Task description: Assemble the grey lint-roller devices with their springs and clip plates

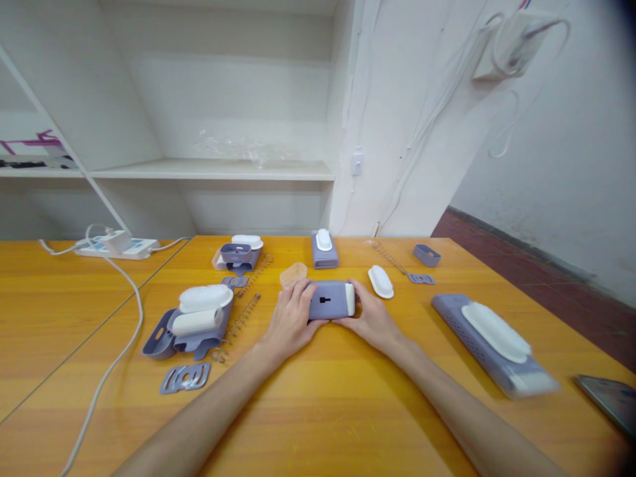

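A small lavender plastic case (330,299) with a white end and a black slot on top sits on the wooden table (318,397). My left hand (291,321) grips its left side. On its right end rests my right hand (370,321), fingers curled around the white part. Both hands hold the case just above the tabletop, at the table's centre.
Loose parts lie around: a lavender and white pile (196,321), a flat clip plate (185,377), springs (241,321), a white oval cap (380,281), another case (324,250), a long lavender unit (494,344), a power strip (116,246) with its cable, a phone (611,401).
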The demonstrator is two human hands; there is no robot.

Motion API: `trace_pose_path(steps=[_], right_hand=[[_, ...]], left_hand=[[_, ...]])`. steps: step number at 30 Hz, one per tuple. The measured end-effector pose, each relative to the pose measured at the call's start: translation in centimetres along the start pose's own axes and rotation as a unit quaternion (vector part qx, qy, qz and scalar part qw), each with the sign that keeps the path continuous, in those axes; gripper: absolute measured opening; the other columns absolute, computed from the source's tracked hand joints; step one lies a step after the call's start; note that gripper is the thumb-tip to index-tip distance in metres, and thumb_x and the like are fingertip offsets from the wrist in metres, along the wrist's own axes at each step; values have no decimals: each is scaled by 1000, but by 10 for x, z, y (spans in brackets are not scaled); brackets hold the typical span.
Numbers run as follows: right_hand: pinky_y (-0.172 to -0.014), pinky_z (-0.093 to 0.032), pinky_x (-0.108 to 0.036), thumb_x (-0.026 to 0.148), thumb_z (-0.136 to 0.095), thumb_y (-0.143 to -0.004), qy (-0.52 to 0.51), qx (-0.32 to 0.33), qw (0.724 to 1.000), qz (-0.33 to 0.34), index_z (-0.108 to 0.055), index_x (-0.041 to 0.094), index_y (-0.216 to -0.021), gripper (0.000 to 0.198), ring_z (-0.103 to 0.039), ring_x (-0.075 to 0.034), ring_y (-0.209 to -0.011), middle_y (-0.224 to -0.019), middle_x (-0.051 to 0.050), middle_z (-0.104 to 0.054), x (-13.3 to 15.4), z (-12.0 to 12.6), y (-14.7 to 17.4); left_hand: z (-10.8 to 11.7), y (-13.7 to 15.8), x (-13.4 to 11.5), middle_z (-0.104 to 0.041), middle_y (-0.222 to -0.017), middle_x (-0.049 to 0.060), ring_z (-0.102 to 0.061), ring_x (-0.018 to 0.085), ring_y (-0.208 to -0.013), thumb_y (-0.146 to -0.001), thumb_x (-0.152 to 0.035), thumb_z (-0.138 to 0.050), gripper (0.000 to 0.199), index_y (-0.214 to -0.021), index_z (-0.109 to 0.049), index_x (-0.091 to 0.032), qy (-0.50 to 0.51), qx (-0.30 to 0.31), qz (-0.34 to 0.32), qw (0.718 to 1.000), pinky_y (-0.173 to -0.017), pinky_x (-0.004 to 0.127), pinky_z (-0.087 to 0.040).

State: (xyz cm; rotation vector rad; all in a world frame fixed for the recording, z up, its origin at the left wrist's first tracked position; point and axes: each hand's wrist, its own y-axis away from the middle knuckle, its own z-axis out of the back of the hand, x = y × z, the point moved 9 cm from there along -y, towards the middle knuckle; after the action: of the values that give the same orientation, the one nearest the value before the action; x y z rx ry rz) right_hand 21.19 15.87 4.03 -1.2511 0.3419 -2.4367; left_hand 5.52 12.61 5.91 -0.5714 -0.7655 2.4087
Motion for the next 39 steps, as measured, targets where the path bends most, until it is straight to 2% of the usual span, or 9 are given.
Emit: trace_pose_path(steps=[9, 16, 21, 25, 28, 30, 32, 35, 39], right_hand=[[-92, -44, -43, 35, -75, -60, -23, 16, 1000, 4, -42, 24, -130, 78, -57, -27, -108, -122, -8, -58, -7, -4, 1], [-92, -45, -45, 36, -65, -73, -67, 24, 997, -8, -16, 20, -144, 88, -57, -27, -108, -125, -12, -56, 4, -16, 10], [-103, -36, -45, 35, -58, -79, -53, -16, 998, 27, -4, 17, -146, 87, -41, -27, -126, -137, -15, -42, 25, -14, 18], [-106, -32, -43, 34, -56, -80, -47, -44, 995, 79, -12, 19, -145, 80, -37, -26, -129, -144, -12, -33, 36, -11, 23], [-103, -35, -42, 38, -54, -82, -51, -38, 994, 86, -31, 19, -139, 65, -45, -25, -123, -137, -10, -44, 32, -8, 21], [-100, -37, -41, 42, -42, -88, -63, -96, 992, 43, -54, 18, -121, 43, -53, -25, -113, -119, -10, -60, 17, 7, 15], [-96, -39, -41, 44, -25, -93, -73, -198, 977, -32, -68, 17, -90, 51, -60, -24, -98, -96, -10, -68, -6, 29, 13], [-84, -44, -38, 47, -26, -93, -74, -243, 964, -84, -68, 17, -79, 53, -62, -23, -85, -86, -9, -69, -24, 41, 10], [-78, -45, -34, 45, -34, -91, -54, -187, 980, -42, -66, 18, -87, 41, -61, -22, -83, -86, -7, -67, -14, 29, 2]], left_hand=[[0, 1, -1, -44, -130, 16, -38, 32, -120, -75, -36, -66, 54, -118, -37, -18, 8, -12, -16, 1000, -96, 51, -36], [5, -1, 0, -41, -131, 15, -36, 30, -122, -77, -33, -65, 54, -119, -34, -19, 40, -33, -12, 999, -100, 52, -33], [6, -2, 3, -42, -129, 16, -38, 30, -120, -77, -32, -62, 56, -123, -33, -19, 55, -44, 4, 998, -98, 51, -33], [14, -4, 8, -46, -125, 16, -43, 32, -115, -74, -43, -64, 72, -131, -30, -17, 45, -68, 45, 996, -95, 49, -34], [17, -4, 11, -49, -120, 15, -46, 31, -109, -69, -48, -67, 74, -129, -37, -18, 36, -69, 66, 995, -90, 47, -37], [19, -4, 9, -50, -117, 13, -47, 30, -108, -67, -45, -68, 71, -127, -40, -18, 53, -75, 59, 994, -91, 45, -39], [23, -5, 9, -49, -119, 13, -46, 28, -111, -67, -40, -69, 71, -128, -39, -19, 82, -91, 59, 991, -94, 44, -39], [28, -5, 17, -45, -123, 12, -45, 26, -115, -69, -37, -68, 69, -129, -37, -21, 118, -122, 98, 981, -96, 42, -40], [32, 1, 36, -49, -113, 10, -50, 24, -106, -72, -39, -67, 62, -124, -41, -20, 118, -167, 174, 963, -90, 41, -43]])
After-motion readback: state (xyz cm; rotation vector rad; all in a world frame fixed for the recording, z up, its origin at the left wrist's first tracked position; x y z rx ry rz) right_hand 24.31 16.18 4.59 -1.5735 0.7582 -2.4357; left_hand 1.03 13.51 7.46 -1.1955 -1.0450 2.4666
